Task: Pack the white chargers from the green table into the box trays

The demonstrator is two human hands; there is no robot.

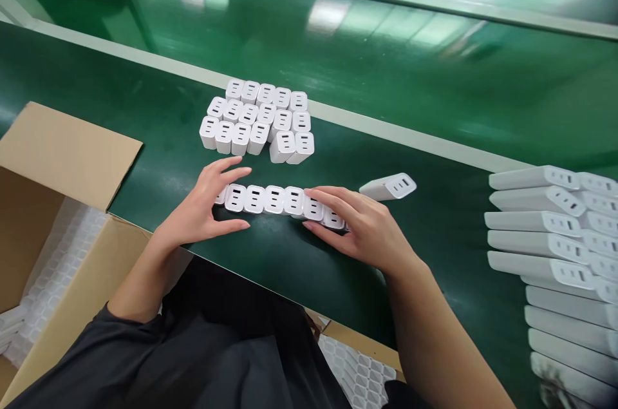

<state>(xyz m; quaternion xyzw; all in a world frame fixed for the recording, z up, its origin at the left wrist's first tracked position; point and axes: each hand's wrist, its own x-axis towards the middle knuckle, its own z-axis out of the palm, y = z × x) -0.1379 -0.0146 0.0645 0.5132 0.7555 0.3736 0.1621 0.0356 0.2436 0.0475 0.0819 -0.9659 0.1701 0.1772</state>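
A straight row of several white USB wall chargers [274,199] stands side by side on the green worktop, port faces up. My left hand [200,203] is at the row's left end, its thumb and fingers spread wide on either side with small gaps to the chargers. Around the right end, my right hand [360,222] has its fingers along the far side and its thumb along the near side, partly covering the last chargers. Just beyond that hand, a single charger [389,187] lies on its side.
Behind the row, more chargers [258,116] stand in a block of three rows. Stacked chargers [535,241] lie along the right. An open cardboard box [72,306] with clear plastic trays [60,274] is at lower left. A pale rail [400,132] edges the worktop's far side.
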